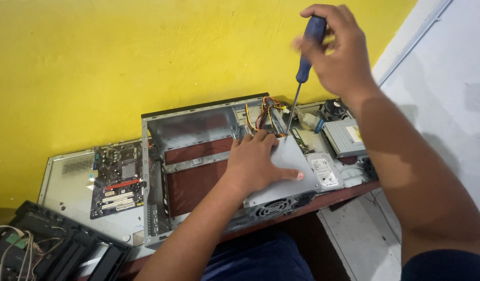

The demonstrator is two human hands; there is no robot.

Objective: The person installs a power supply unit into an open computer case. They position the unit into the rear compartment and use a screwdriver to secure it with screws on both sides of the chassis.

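Our right hand (pixel 340 49) closed around a blue-handled screwdriver (pixel 304 65), slim steel shaft angled down, our left hand (pixel 255 161) spread flat on the grey metal power supply (pixel 284 179), inside the open computer case (pixel 198 156) on the table (pixel 349 191).

Bare matt metal computer case (pixel 198 122), blue plastic-handled screwdriver (pixel 305 57) — steel shaft, rough yellow wall (pixel 120 62)

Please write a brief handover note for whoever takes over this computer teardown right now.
Left hand: flat on the grey metal power supply box, in the open grey metal computer case.
Right hand: gripping the blue-handled screwdriver, tip at the box's back edge beside the coloured wires.
Done: green motherboard lies out on the side panel; silver hard drive outside the case.
Left: the power supply box is in the case.
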